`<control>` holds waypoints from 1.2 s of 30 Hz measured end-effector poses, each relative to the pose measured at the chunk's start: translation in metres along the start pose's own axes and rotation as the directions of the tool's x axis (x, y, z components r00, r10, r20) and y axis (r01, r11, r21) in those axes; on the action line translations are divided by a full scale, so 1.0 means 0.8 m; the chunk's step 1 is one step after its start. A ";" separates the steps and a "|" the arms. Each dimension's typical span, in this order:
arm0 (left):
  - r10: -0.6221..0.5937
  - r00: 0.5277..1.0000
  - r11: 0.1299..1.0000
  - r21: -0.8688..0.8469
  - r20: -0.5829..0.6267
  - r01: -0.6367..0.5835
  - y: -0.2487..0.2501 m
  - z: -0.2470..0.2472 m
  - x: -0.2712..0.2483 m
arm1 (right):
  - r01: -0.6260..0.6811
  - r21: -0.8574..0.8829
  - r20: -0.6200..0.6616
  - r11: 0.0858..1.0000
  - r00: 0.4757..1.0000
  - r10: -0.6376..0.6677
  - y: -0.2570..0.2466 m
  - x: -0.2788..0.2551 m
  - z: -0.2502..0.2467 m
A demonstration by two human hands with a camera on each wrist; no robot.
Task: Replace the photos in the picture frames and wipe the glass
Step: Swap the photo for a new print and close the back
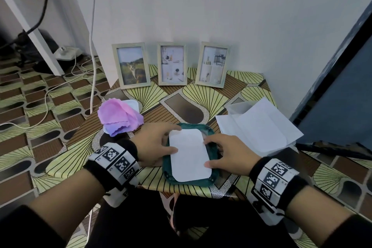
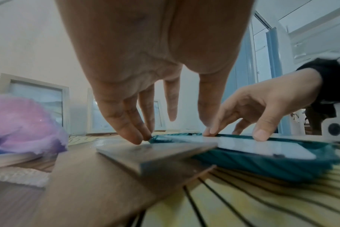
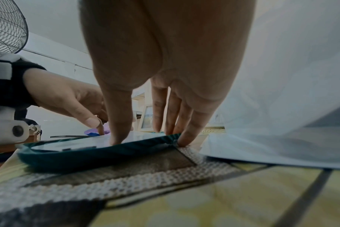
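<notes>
A teal picture frame (image 1: 209,182) lies flat near the table's front edge. A white sheet with rounded corners (image 1: 188,157) rests on top of it. My left hand (image 1: 173,140) has its thumb on the sheet's left edge and its fingertips at the frame's far left corner. My right hand (image 1: 223,153) presses its thumb on the sheet's right edge, its fingers at the frame's right rim. In the wrist views, straight fingers of the left hand (image 2: 172,133) and right hand (image 3: 151,138) touch the frame (image 3: 99,155). A thin flat board (image 2: 155,153) lies beside the frame under my left hand.
Three pale frames (image 1: 131,65), (image 1: 172,63), (image 1: 212,64) stand against the wall at the back. A pink and purple cloth (image 1: 118,118) is bunched at the left. White paper sheets (image 1: 259,127) lie at the right, beside a dark panel (image 1: 342,96). Cables run across the floor at the left.
</notes>
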State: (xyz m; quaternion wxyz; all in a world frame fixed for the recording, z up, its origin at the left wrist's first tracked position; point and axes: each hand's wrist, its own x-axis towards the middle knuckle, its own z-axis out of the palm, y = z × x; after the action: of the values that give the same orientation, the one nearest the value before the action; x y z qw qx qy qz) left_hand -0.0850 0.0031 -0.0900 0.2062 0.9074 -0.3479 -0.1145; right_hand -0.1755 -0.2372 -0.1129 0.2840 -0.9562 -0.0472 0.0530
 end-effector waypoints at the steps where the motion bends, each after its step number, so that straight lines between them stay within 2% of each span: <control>1: -0.017 1.000 0.999 -0.040 -0.004 0.017 0.003 -0.003 0.002 | 0.001 -0.001 0.002 1.000 1.000 -0.001 -0.001 0.000 0.000; 5: -0.126 0.991 0.984 -0.134 -0.048 0.118 0.012 -0.009 0.016 | 0.014 -0.021 0.016 1.000 1.000 -0.013 -0.002 -0.001 0.001; 9: -0.191 0.981 0.979 -0.080 -0.014 0.190 0.013 -0.002 0.019 | 0.019 -0.033 0.032 0.999 0.999 -0.018 -0.003 -0.004 0.005; 13: -0.232 0.972 0.952 -0.212 -0.019 0.223 0.009 0.005 0.008 | 0.033 -0.054 0.041 0.998 0.999 -0.031 -0.002 -0.004 0.008; 16: -0.232 0.970 0.908 -0.372 -0.066 0.192 0.005 0.005 0.001 | 0.040 -0.045 0.040 0.998 0.998 -0.038 -0.002 -0.004 0.008; 21: -0.222 0.971 0.879 -0.449 -0.090 0.160 0.008 0.006 -0.010 | 0.056 -0.038 0.029 0.998 0.998 -0.055 -0.004 -0.005 0.011; 27: -0.224 0.959 0.885 -0.449 -0.171 0.126 0.007 0.001 -0.015 | 0.069 -0.027 0.026 0.997 0.997 -0.068 -0.007 -0.008 0.010; 32: -0.170 0.933 0.947 -0.314 -0.318 0.065 0.009 -0.012 -0.020 | 0.031 -0.007 0.008 1.000 0.999 -0.031 -0.006 -0.008 0.003; 34: -0.154 0.922 0.960 -0.273 -0.356 0.054 0.012 -0.014 -0.022 | 0.054 0.041 -0.042 0.998 0.998 -0.052 -0.008 -0.010 -0.001; 36: -0.156 0.911 0.956 -0.290 -0.382 0.042 0.013 -0.015 -0.023 | 0.082 0.087 -0.156 0.993 0.985 -0.068 -0.012 -0.014 -0.008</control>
State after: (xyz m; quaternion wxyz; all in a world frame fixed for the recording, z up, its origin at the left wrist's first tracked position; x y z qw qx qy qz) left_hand -0.1005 0.0124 -0.0736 0.3909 0.8906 -0.2319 0.0161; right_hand -0.1864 -0.2338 -0.1016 0.3329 -0.9407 -0.0586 -0.0291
